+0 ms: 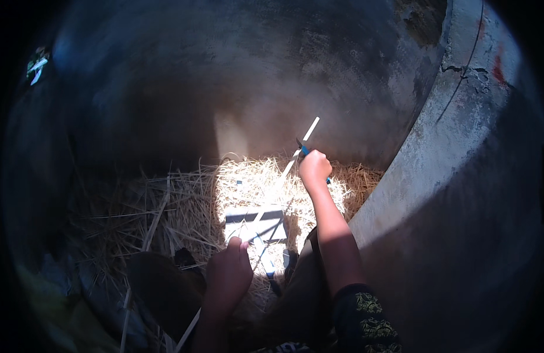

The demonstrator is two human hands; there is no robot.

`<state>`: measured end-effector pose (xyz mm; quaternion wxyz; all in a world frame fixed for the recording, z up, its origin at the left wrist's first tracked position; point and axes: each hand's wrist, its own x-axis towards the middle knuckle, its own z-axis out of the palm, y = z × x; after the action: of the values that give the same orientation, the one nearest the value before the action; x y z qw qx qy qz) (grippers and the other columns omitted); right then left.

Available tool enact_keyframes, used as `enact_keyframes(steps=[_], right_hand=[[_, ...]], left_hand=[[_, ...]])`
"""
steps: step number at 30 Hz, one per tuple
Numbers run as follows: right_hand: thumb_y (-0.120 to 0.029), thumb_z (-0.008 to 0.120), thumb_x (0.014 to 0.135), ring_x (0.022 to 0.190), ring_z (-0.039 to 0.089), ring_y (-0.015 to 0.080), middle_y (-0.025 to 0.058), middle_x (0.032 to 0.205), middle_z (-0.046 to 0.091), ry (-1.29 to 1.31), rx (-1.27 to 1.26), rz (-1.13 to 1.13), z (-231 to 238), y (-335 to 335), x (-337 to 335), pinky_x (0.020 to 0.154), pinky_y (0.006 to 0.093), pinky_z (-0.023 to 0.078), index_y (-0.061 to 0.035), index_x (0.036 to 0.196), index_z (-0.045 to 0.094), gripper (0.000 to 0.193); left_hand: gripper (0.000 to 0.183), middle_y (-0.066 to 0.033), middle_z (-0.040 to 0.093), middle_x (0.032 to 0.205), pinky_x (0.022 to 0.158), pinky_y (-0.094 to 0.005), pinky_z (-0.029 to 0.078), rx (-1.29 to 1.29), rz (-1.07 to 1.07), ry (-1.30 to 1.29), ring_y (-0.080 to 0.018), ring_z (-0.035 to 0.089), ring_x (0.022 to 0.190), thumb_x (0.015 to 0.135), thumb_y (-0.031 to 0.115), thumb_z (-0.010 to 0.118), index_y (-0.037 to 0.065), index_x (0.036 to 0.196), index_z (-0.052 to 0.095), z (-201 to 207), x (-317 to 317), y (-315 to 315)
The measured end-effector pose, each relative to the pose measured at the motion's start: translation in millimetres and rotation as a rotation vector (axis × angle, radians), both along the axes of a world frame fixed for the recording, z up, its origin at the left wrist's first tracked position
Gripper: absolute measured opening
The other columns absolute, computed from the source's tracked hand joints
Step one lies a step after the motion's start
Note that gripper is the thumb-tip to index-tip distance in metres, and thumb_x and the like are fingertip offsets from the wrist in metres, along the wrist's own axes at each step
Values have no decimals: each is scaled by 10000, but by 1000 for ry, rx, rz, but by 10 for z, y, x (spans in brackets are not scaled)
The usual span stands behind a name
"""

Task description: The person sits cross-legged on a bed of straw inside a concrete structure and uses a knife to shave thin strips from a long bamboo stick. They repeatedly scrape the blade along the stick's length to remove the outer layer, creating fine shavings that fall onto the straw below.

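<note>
A long, narrow pale strip (pixel 311 127) slants from upper right down toward my left hand (pixel 229 269). The fingers of that hand are pinched together at the line of its lower end, though glare washes out the strip's middle. My right hand (pixel 315 167) is closed around a blue-handled tool (pixel 305 150) with a dark, pointed tip. This tip lies against or very near the upper part of the strip; which of these I cannot tell. Below the strip, a flat white rectangular piece (pixel 274 233), crossed by dark shadow bands, rests on the straw.
Loose straw (pixel 189 194) covers the ground, brightly sunlit in the middle. Behind it rises a grey wall (pixel 166 88); a cracked concrete slab (pixel 425 153) slopes along the right. A slim blue object (pixel 269 272) lies between my legs. Its kind is unclear.
</note>
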<state>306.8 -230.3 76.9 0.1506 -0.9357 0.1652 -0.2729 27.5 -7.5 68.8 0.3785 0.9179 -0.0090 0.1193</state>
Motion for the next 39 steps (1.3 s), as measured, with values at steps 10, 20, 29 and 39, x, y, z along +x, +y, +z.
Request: enact_keyframes(steps=[10, 20, 29, 39], right_hand=[[-231, 603, 860, 428, 446, 174, 32, 546, 460, -277, 1296, -46, -390, -1407, 104, 409, 362, 357, -51, 743, 557, 219], [-288, 648, 962, 417, 326, 28, -87, 539, 358, -52, 1522, 859, 202, -599, -512, 368, 216, 236, -35, 981, 675, 255], [-264, 625, 971, 425, 314, 18, -95, 542, 359, -133, 1363, 806, 241, -436, -626, 381, 209, 237, -78, 999, 718, 210], [-171, 681, 828, 632, 661, 335, 100, 695, 663, -649, 71, 610, 120, -78, -781, 554, 442, 508, -104, 794, 599, 111]], left_hand=[[211, -110, 598, 647, 583, -331, 446, -218, 127, 173, -144, 579, 610, 981, 173, 547, -6, 908, 632, -153, -746, 405], [202, -38, 584, 668, 598, -282, 429, -154, 70, 168, -86, 526, 636, 978, 200, 587, 18, 928, 656, -318, -882, 452], [294, -19, 530, 634, 563, -271, 400, -317, -53, 321, -64, 482, 619, 1021, 281, 544, 23, 902, 619, -378, -779, 470], [329, 69, 445, 646, 526, -239, 318, -641, -68, 332, -24, 386, 596, 1046, 298, 502, 80, 810, 568, -327, -665, 349]])
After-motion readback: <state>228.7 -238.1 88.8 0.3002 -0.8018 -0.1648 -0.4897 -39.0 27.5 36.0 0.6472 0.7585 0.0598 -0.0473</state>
